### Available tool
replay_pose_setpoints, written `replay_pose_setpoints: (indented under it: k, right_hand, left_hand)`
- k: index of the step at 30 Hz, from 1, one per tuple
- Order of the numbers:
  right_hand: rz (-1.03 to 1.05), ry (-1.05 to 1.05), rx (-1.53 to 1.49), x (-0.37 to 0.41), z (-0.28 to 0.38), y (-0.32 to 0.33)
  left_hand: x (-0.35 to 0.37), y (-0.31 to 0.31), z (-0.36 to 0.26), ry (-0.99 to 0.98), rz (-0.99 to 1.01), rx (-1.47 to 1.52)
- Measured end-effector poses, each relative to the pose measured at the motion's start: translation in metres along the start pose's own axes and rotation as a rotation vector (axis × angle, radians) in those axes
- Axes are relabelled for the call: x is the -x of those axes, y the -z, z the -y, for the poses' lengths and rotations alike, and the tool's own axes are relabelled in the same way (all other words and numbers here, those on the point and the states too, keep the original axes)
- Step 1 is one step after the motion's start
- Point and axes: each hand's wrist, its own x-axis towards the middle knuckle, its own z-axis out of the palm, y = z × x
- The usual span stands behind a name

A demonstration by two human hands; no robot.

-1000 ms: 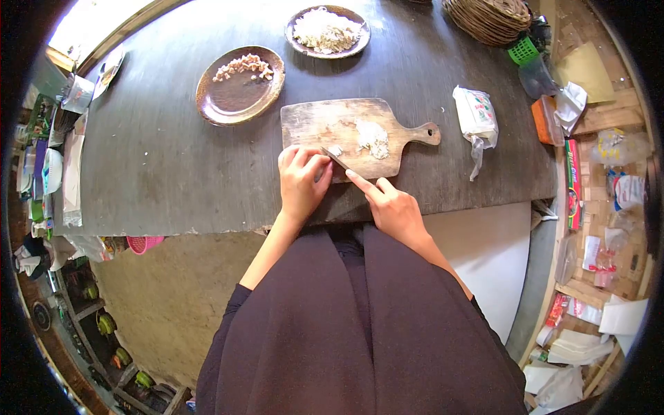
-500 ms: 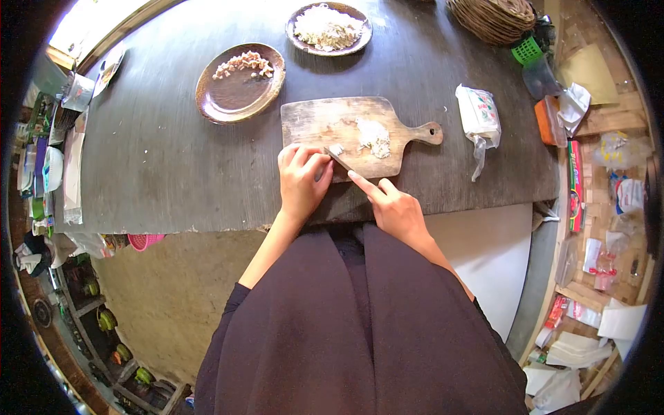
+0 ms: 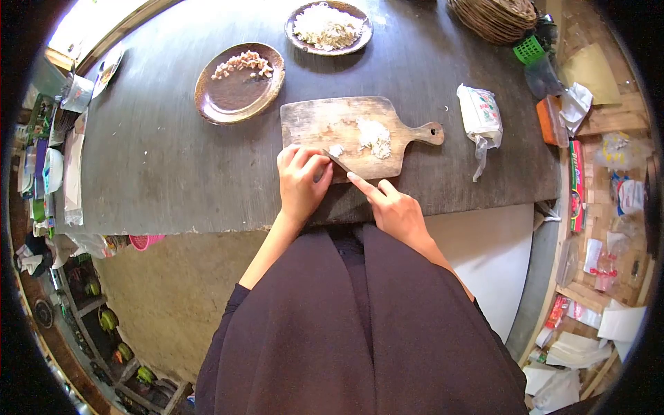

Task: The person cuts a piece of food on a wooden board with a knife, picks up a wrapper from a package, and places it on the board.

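A wooden cutting board (image 3: 311,124) lies near the table's front edge, its handle to the right. White chopped bits (image 3: 374,137) sit on its right half, with a smaller bit (image 3: 336,150) near the blade. My right hand (image 3: 396,209) grips a knife (image 3: 340,163), index finger along its back, the blade pointing up and left. At the board's lower left, my left hand (image 3: 302,181) has its fingers curled beside the blade tip; whatever they hold is hidden beneath them.
Behind the board are a brown plate (image 3: 238,97) with small brownish pieces and a bowl (image 3: 330,51) heaped with white shreds. A white plastic package (image 3: 478,114) lies right of the handle. Farther right stands an orange container (image 3: 550,122); a wicker basket (image 3: 492,19) is at the back.
The knife blade has shifted very slightly up and left, closer to the fingers of my left hand. Both hands otherwise keep nearly the same place.
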Motion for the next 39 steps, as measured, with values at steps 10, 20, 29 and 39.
replay_pose_setpoints:
  k: [10, 20, 29, 39]
  right_hand:
    - [0.007, 0.001, -0.020, 0.0014, 0.0008, -0.0001]
    - [-0.004, -0.004, -0.012, -0.0039, -0.0007, -0.0025]
    - [0.032, -0.020, -0.070, 0.0054, 0.0021, 0.0049]
    - [-0.023, -0.017, -0.034, 0.0018, 0.0034, -0.0034]
  left_hand:
    - [0.0001, 0.0009, 0.0001, 0.006, 0.016, 0.024]
    - [0.0001, 0.0003, -0.0009, 0.007, -0.017, 0.024]
    - [0.0012, 0.0005, 0.0014, 0.003, -0.010, 0.036]
    - [0.0010, 0.0012, 0.0009, -0.006, -0.033, 0.060]
